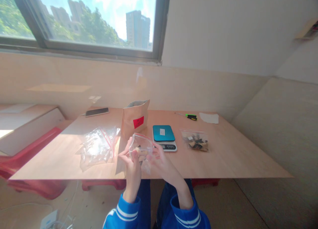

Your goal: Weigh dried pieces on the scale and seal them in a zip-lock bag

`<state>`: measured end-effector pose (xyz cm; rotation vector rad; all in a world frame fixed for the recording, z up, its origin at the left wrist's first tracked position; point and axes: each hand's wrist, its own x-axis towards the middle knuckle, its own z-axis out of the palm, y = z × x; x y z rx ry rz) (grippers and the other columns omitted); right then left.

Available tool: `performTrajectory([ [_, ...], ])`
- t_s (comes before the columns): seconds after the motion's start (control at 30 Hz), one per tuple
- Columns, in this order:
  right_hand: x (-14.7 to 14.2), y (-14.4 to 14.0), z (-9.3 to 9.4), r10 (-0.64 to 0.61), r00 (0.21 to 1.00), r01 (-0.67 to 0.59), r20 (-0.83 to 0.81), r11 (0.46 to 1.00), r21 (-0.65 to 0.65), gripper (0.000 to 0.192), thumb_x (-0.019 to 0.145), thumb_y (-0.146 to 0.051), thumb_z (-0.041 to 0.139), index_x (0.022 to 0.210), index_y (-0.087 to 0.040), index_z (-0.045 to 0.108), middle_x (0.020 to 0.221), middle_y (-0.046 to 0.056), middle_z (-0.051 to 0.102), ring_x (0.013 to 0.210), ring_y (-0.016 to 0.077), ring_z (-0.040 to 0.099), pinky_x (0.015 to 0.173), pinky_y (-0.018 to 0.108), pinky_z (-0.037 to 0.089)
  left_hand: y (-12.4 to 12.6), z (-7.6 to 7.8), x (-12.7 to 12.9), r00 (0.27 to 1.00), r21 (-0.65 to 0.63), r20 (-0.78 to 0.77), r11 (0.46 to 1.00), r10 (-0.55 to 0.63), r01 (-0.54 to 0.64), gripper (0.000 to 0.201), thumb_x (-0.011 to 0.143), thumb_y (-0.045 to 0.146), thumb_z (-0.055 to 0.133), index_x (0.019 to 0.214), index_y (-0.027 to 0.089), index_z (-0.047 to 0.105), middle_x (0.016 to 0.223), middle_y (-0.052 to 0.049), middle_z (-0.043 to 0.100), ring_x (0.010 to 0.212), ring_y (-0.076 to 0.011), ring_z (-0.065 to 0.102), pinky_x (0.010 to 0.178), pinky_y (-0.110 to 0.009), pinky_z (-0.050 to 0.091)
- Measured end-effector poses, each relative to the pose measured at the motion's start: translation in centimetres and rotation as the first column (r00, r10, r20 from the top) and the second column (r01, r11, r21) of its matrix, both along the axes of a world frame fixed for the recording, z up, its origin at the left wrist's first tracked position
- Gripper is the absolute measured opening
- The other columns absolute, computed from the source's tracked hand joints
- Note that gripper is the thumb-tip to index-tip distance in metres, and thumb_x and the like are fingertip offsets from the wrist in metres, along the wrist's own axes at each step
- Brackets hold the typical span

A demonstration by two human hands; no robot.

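Note:
Between my hands, over the table's front part, is a clear zip bag (141,143) with a red seal strip and some tan and dark pieces inside. My left hand (132,167) grips its left side, thumb on the front. The bag's right edge is in the fingers of my right hand (162,162). Just behind stands a brown paper pouch (128,123) with a red label, its top open. To the right of the pouch sits a kitchen scale (164,133) with a teal plate. Nothing rests on the plate except a small white sticker.
Flat empty zip bags (96,146) lie in a pile at left. A filled zip bag (197,143) lies at right. Toward the back are a phone (96,112), a screwdriver and green-handled tool (191,116), and white paper (209,118). The wooden table (231,159) meets the wall behind.

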<state>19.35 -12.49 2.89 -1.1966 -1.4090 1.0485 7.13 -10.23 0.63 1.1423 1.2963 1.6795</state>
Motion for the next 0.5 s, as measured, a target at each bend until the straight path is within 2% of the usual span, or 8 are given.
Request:
performTrajectory([
  [0.13,-1.1,-0.3,0.2,-0.117,0.987,0.126,-0.113,0.989,0.075,0.043,0.094,-0.045,0.049,0.133,-0.026,0.047,0.134,0.009,0.058,0.121,0.0224,0.057,0.102,0.042,0.047,-0.8,-0.1,0.8,0.995,0.122,-0.022,0.987,-0.101,0.103,0.023,0.095,0.043,0.042,0.105,0.022,0.040,0.153,-0.018,0.034,0.138,-0.0241,0.040,0.111,-0.048,0.035],
  [0.23,-0.7,-0.5,0.6,-0.181,0.969,0.202,-0.167,0.972,0.121,0.042,0.095,-0.046,0.045,0.130,-0.024,0.053,0.137,0.009,0.057,0.127,0.0230,0.053,0.106,0.042,0.043,-0.9,0.1,0.8,0.987,0.179,-0.044,0.971,-0.155,0.161,0.023,0.096,0.043,0.038,0.105,0.023,0.043,0.156,-0.015,0.030,0.143,-0.0230,0.032,0.115,-0.048,0.028],
  [0.33,0.1,-1.0,1.0,-0.253,0.949,0.277,-0.189,0.955,0.111,0.043,0.094,-0.051,0.044,0.123,-0.023,0.060,0.130,0.008,0.062,0.125,0.0245,0.055,0.108,0.042,0.041,-0.4,0.5,0.3,0.998,0.142,-0.001,0.988,-0.055,0.055,0.027,0.093,0.046,0.047,0.106,0.022,0.045,0.153,-0.014,0.036,0.141,-0.0237,0.034,0.115,-0.047,0.027],
  [0.4,0.5,-1.3,1.1,-0.265,0.944,0.289,-0.195,0.951,0.109,0.042,0.093,-0.053,0.045,0.118,-0.023,0.063,0.125,0.008,0.065,0.123,0.0250,0.056,0.108,0.042,0.041,0.0,0.8,-0.2,0.999,0.110,0.048,0.994,0.001,-0.006,0.034,0.088,0.047,0.055,0.109,0.022,0.046,0.149,-0.014,0.041,0.137,-0.0240,0.041,0.112,-0.045,0.031],
  [0.5,0.7,-1.5,1.1,-0.247,0.951,0.270,-0.186,0.957,0.107,0.041,0.093,-0.053,0.046,0.114,-0.023,0.064,0.123,0.008,0.067,0.122,0.0254,0.057,0.107,0.042,0.042,0.5,0.8,-1.1,0.989,0.049,0.111,0.995,-0.097,0.092,0.040,0.085,0.051,0.057,0.107,0.019,0.053,0.121,-0.012,0.064,0.110,-0.0232,0.062,0.093,-0.038,0.048],
])
